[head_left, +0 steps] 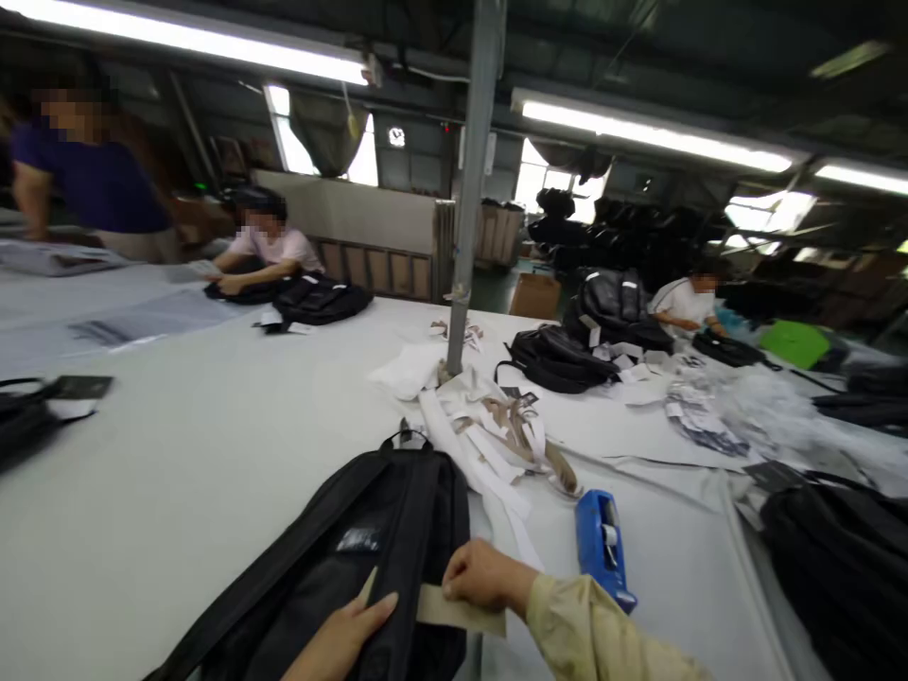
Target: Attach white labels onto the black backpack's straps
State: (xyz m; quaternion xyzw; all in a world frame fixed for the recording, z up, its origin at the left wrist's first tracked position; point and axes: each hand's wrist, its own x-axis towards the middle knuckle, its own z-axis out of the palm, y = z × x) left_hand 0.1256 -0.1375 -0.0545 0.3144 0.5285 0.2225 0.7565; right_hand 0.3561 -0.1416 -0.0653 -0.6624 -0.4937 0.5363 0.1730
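A black backpack (pixel 305 577) lies in front of me on the white table, its straps facing up. My right hand (pixel 482 575) pinches a beige paper strip (pixel 458 610) that sticks out from under the right shoulder strap (pixel 408 558). My left hand (pixel 344 636) grips that same strap from the left, thumb on top and fingers partly hidden. Between its thumb and fingers a small beige end of the strip shows. To the right of my right hand stands a blue tape dispenser (pixel 602 549).
A metal post (pixel 469 189) rises from the white table (pixel 213 426), with paper strips (pixel 507 435) heaped at its foot. Other black backpacks (pixel 564 357) lie around, one at the right edge (pixel 844 558). Several co-workers sit or stand across the table, one in pink (pixel 276 251).
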